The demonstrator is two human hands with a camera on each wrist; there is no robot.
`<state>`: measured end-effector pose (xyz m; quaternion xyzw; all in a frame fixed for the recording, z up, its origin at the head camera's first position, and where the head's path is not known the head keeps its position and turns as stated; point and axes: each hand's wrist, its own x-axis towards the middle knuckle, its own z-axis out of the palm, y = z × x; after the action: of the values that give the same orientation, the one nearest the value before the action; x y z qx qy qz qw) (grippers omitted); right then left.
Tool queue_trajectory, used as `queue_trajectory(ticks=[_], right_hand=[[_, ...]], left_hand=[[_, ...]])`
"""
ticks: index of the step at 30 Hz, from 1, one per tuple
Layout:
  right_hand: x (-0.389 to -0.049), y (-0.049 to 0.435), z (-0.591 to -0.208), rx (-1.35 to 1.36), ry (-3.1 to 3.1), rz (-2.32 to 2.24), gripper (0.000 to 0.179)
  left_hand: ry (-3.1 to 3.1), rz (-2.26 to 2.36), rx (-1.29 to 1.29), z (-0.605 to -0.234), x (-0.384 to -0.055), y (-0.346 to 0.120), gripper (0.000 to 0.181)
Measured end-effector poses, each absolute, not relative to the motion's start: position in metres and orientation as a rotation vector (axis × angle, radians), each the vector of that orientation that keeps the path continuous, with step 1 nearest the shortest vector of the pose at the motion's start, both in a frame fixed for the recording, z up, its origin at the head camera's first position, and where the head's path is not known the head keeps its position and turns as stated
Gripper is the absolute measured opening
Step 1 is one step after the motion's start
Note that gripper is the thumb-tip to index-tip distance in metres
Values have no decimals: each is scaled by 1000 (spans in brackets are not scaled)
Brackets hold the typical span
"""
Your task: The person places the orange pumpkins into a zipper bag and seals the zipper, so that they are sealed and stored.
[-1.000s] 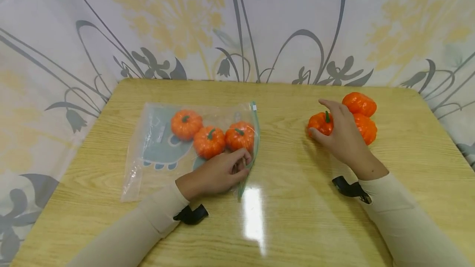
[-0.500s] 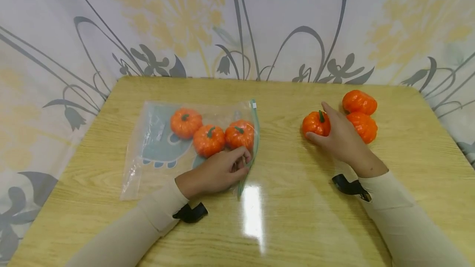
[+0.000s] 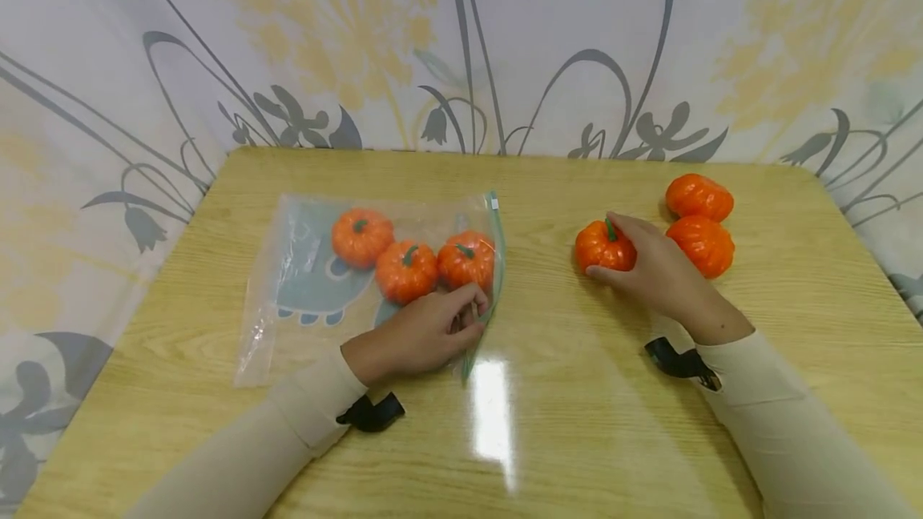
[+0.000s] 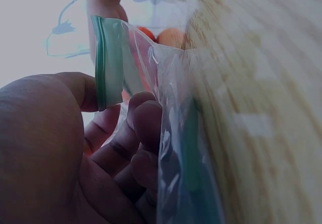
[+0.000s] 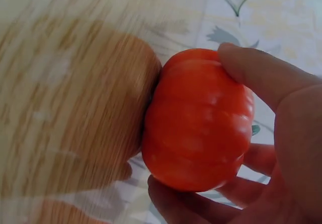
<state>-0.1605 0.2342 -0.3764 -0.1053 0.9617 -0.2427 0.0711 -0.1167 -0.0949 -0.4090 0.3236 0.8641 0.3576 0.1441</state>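
1. The right-hand grip [image 3: 659,271] has its thumb and fingers pinching one orange toy pumpkin [image 3: 597,253] from opposite sides, green stem [image 3: 610,230] showing next to the fingers.
2. Biggest change from a second ago: that pumpkin's slid left along the bench [image 3: 570,423], so it's now a bit further from the right edge and from its two buddies. It's right of the bench's middle, nearer the far edge than the near one.
3. Those two, the back pumpkin [image 3: 699,198] and the front pumpkin [image 3: 701,247], haven't budged. They're touching, over toward the far right corner.
4. The left-hand grip [image 3: 425,335] hasn't really moved either. The left wrist cam shows thumb and finger pinching the green zip edge [image 4: 101,63] of the clear bag [image 3: 310,287].
5. The bag's in the same spot too, flat on the left half of the bench with its zip side facing right and a blue cartoon print on it. Three pumpkins inside, same layout as before: left one [image 3: 363,239], middle one [image 3: 407,274], right one [image 3: 465,261] nearest the zip.
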Motion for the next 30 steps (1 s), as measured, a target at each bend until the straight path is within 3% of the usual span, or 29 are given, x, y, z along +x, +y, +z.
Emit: queue_trajectory(ticks=[15, 30], right_hand=[[-154, 225, -377, -387, 2818, -679, 93], [-143, 200, -384, -686, 2711, -817, 89]], left_hand=[[2498, 1003, 929, -409, -117, -95, 10], [2497, 1040, 932, -407, -118, -94, 9]])
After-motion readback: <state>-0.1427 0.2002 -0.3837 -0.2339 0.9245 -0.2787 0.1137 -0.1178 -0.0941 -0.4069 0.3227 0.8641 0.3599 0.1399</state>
